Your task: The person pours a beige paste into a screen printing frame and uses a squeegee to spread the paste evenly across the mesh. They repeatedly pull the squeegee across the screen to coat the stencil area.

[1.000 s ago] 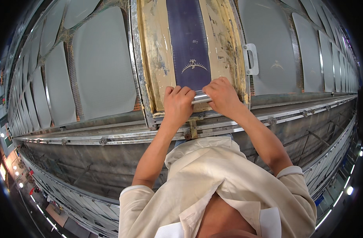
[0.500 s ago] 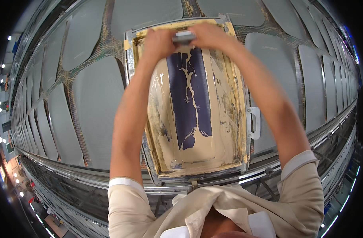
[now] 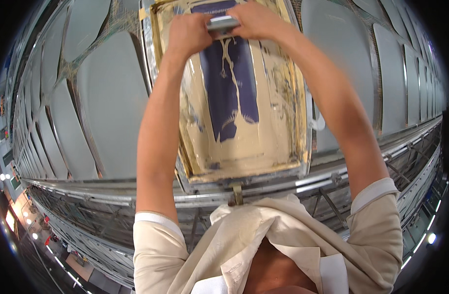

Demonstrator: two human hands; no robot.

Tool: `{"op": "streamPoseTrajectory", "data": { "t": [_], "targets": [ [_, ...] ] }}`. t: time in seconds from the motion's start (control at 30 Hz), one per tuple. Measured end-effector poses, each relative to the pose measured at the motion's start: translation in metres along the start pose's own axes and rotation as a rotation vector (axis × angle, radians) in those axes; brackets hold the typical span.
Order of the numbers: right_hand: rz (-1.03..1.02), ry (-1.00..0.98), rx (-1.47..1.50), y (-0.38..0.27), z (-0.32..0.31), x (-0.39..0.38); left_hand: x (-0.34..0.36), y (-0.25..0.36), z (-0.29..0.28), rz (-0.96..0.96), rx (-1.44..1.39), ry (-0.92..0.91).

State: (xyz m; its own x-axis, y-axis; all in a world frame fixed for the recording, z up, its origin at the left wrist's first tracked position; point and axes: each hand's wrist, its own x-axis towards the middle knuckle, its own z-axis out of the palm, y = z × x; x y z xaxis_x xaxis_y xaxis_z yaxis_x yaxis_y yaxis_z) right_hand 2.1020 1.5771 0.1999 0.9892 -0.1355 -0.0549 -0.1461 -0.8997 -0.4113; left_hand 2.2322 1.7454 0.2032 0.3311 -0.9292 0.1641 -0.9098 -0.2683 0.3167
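Sheets (image 3: 111,98): grey rows, left of the picture.
Left hand (image 3: 189,34): top middle, fingers wrapped round the bar's (image 3: 223,23) left end.
Bar: top middle, gripped at both ends, maybe to stay level.
Tray (image 3: 244,172): middle, yellow walls likely keeping wet tan paint (image 3: 234,154) in.
Purple strip (image 3: 214,83): middle, partly hidden by paint and hands.
Right hand (image 3: 256,19): top middle, fingers wrapped round the right end.
White handle (image 3: 318,121): right of middle, partly behind the right arm (image 3: 334,93).
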Motion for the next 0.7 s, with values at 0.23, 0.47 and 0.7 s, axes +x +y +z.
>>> {"op": "streamPoseTrajectory", "data": {
  "t": [0.23,0.47,0.7],
  "targets": [
    [-0.002,-0.011,0.073,-0.128,0.060,-0.212,-0.215,0.127,0.000,0.006,-0.077,0.021],
    [0.191,0.154,0.464,-0.136,0.017,-0.265,-0.289,0.172,-0.007,-0.147,-0.060,-0.045],
    [0.942,0.455,0.274,-0.021,0.050,-0.247,-0.297,0.166,-0.004,-0.082,-0.027,0.037]
  ]
}}
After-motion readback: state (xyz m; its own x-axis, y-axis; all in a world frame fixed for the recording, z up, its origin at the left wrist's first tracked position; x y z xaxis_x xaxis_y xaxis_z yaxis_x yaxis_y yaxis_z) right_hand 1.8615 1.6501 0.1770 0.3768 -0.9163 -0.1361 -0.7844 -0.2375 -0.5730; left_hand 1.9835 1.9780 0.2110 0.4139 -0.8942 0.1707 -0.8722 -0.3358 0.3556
